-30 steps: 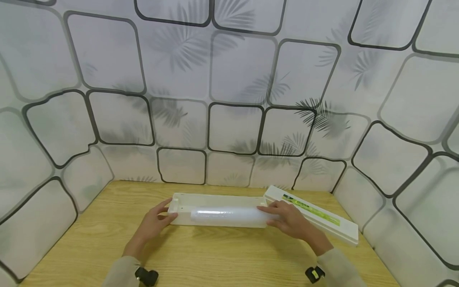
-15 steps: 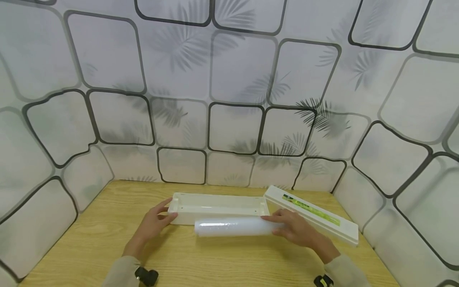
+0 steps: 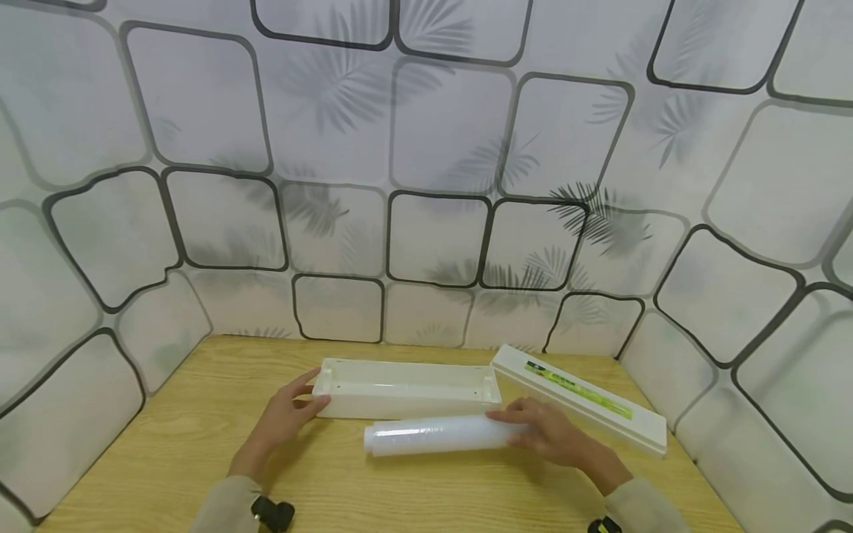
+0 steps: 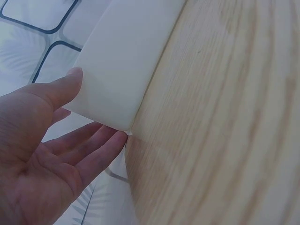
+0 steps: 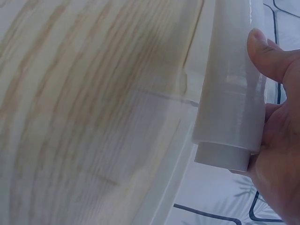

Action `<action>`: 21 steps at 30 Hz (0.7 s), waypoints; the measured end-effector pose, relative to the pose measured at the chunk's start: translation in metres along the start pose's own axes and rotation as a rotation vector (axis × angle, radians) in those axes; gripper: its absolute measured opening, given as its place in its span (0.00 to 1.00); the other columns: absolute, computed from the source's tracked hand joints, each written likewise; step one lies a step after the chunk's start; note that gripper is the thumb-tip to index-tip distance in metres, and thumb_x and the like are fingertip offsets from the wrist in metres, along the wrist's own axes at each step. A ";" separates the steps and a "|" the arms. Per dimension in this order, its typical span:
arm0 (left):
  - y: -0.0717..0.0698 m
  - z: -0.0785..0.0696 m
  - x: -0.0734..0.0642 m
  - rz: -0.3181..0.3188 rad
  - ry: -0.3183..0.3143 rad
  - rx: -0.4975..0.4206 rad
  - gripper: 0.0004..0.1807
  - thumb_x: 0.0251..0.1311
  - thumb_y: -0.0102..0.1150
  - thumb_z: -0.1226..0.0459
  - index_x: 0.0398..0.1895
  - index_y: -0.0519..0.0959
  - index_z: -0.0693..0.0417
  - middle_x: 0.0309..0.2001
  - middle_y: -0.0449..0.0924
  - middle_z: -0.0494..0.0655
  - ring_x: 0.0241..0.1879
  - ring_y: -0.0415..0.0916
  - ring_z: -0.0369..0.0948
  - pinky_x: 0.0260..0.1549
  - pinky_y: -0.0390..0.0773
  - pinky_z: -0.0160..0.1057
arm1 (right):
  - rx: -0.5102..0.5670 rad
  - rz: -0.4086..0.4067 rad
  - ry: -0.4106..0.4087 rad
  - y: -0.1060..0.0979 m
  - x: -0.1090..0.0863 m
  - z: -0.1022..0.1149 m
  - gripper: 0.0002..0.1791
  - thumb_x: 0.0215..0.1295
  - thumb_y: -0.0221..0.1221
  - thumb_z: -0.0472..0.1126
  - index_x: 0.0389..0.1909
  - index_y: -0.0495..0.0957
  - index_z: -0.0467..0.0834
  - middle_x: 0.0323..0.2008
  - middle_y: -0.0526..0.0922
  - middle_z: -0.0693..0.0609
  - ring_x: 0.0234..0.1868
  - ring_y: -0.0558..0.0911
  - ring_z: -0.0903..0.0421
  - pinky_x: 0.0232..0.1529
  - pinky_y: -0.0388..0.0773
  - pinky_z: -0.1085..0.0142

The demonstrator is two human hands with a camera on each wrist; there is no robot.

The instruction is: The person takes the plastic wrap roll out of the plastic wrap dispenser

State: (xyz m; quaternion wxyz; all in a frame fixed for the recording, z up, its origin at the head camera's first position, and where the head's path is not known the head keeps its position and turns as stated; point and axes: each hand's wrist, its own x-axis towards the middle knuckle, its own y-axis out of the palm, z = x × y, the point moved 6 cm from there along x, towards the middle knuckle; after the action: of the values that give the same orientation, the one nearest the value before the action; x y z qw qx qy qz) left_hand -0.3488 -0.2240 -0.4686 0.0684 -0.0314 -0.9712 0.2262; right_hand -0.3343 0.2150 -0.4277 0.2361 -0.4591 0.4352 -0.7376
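A long white open-topped box [image 3: 406, 408] lies on the wooden table. My left hand [image 3: 283, 417] holds its left end; in the left wrist view the thumb is on the near wall of the box [image 4: 122, 61] and the fingertips touch the lower edge of the end. In front of the box, a roll of cling film [image 3: 433, 435] is in my right hand [image 3: 548, 434], which grips its right end, thumb on top. In the right wrist view, the core sticks out past the film on the roll [image 5: 229, 93], and the fingers are partly hidden behind it.
A white lid [image 3: 643, 427] with a green and yellow label [image 3: 580, 389] lies slantwise at the right, near the box's right end. Patterned walls [image 3: 433, 237] border the wooden table [image 3: 373, 496] behind and at both sides.
My right hand has brought the cling film roll out of the box, toward me and onto the near side of it. The left hand and the box have stayed in place.
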 end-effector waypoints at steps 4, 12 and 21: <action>0.000 0.000 0.000 -0.002 -0.003 0.009 0.38 0.72 0.62 0.60 0.79 0.59 0.62 0.70 0.67 0.75 0.58 0.81 0.65 0.50 0.88 0.48 | 0.015 0.021 0.010 0.004 -0.002 -0.002 0.24 0.65 0.68 0.44 0.62 0.83 0.47 0.42 0.86 0.49 0.39 0.79 0.63 0.35 0.77 0.69; 0.001 0.001 0.000 0.003 -0.002 0.006 0.38 0.72 0.62 0.60 0.80 0.58 0.62 0.69 0.68 0.76 0.57 0.82 0.64 0.49 0.88 0.48 | 0.049 0.051 0.016 0.008 -0.005 -0.003 0.24 0.67 0.66 0.43 0.64 0.82 0.48 0.44 0.86 0.49 0.40 0.78 0.63 0.35 0.76 0.69; 0.001 -0.001 0.000 0.006 -0.005 -0.001 0.38 0.73 0.62 0.61 0.80 0.58 0.63 0.70 0.68 0.76 0.58 0.81 0.64 0.49 0.88 0.47 | 0.102 0.077 0.030 0.011 -0.005 -0.003 0.24 0.67 0.66 0.40 0.64 0.81 0.45 0.45 0.85 0.49 0.41 0.77 0.64 0.36 0.77 0.70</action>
State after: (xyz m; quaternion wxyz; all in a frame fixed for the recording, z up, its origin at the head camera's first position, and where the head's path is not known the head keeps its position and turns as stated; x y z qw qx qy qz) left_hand -0.3484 -0.2232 -0.4683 0.0654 -0.0336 -0.9714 0.2260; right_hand -0.3354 0.2149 -0.4402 0.2810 -0.4182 0.4178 -0.7561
